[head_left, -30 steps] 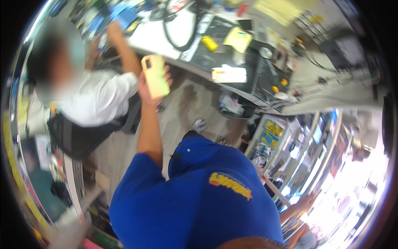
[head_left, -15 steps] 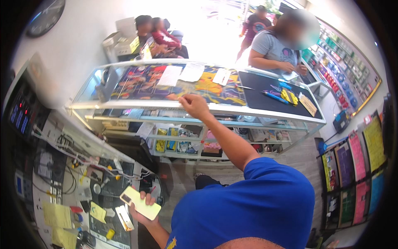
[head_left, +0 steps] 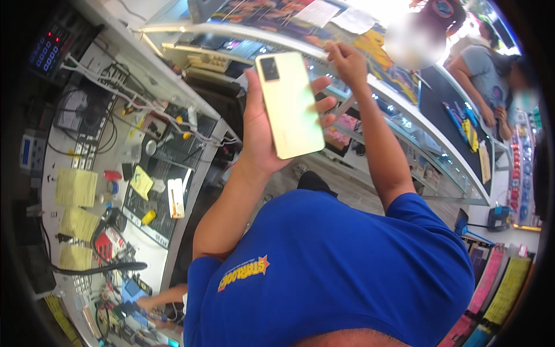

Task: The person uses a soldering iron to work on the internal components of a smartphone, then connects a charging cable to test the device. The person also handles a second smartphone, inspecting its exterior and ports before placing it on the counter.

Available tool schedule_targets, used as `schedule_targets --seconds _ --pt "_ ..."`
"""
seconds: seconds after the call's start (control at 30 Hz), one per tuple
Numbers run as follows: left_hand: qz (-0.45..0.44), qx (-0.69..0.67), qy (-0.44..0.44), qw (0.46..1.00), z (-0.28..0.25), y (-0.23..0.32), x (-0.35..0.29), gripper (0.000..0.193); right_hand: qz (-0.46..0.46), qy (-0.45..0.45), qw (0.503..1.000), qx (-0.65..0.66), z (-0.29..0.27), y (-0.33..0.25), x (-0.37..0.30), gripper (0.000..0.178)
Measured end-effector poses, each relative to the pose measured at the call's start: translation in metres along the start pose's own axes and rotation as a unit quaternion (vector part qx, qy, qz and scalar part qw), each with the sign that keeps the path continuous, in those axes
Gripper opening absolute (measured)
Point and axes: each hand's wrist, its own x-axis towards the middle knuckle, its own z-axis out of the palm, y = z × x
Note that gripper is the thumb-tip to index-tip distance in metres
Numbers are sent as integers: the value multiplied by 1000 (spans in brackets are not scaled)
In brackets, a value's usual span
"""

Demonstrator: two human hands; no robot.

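Phone (head_left: 298, 124), one, pale yellow: raised before us, back upward, lens block at the upper left corner, glare down its right side; screen side hidden.

Left hand (head_left: 261, 136): clasped round the phone, thumb along one long edge, fingertips past the other.

Change: half a second ago, the phone lay tilted low in view, over the bench side; now it shows higher and more upright, over the gap between bench and counter. We judge it nearer the counter, its back well placed for looking at.

Right hand (head_left: 350, 66): loosely curled by the counter (head_left: 428, 136), as before; we see nothing in it, but cannot tell whether it pinches something small or touches the edge.

On the counter: paper sheet (head_left: 354, 21); blue and yellow tools (head_left: 467, 130), right end. Beyond: a person in grey (head_left: 481, 72).

To our left, the bench (head_left: 176, 254): white card (head_left: 175, 198), yellow cylinder (head_left: 148, 217), yellow notes (head_left: 77, 188), white cables (head_left: 133, 99), a box with red digits (head_left: 49, 49). At its near end, a co-worker's forearm (head_left: 167, 296).
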Motion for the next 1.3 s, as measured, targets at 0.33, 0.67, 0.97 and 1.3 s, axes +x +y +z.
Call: schedule_targets --seconds 0.33,0.67,0.97,1.3 --pt "13 -1 -23 1000 10 -2 8 89 -3 6 1000 1 -12 -9 -2 42" --pt "78 4 -30 996 12 -5 14 88 -10 -5 997 72 -15 -9 -4 43" --pt "121 33 -100 987 11 -1 15 100 144 -237 778 564 -46 -114 -140 49" --pt "162 223 -148 950 28 -52 14 103 240 -155 731 619 -45 -141 -145 46"
